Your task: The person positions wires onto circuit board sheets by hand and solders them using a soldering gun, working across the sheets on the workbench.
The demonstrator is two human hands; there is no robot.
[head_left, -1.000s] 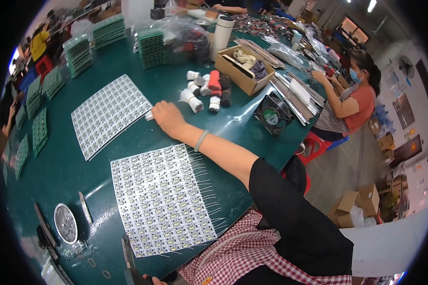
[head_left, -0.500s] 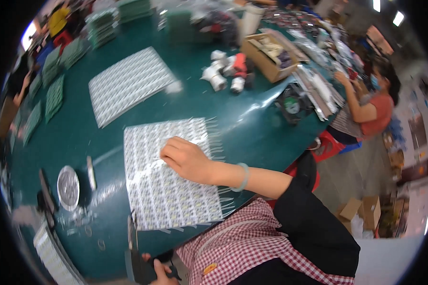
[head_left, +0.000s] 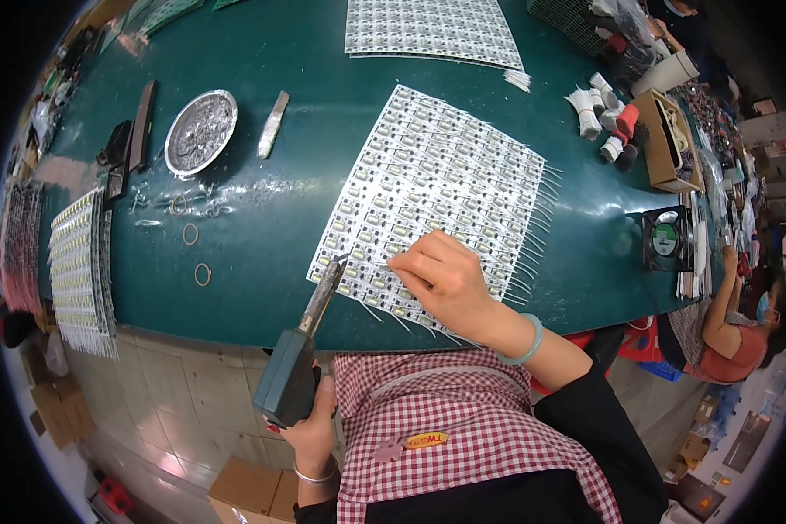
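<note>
My left hand [head_left: 313,426] is wrapped round the grip of a dark green soldering gun [head_left: 286,375]. Its long metal tip reaches over the near left corner of a white circuit board panel [head_left: 445,166], which bears rows of small yellowish components. Thin white wires [head_left: 533,236] stick out along the panel's right edge and a few from its near edge. Over the near part of the panel, my right hand [head_left: 450,284] is closed in a pinch, fingertips a little right of the soldering tip. What lies between those fingertips is too small to make out.
A round metal dish [head_left: 201,133] and a wrapped stick [head_left: 272,125] lie left. Several rubber bands [head_left: 190,233] are nearer. More panels stand at far left [head_left: 79,262] and back [head_left: 432,31]. Wire bundles [head_left: 583,113], a cardboard box [head_left: 664,144] and a fan [head_left: 664,237] sit right, near a co-worker [head_left: 734,336].
The view has turned. The soldering gun has risen, its tip now over the panel's near left corner. My right hand has moved from the panel's middle toward its near edge, close to the tip.
</note>
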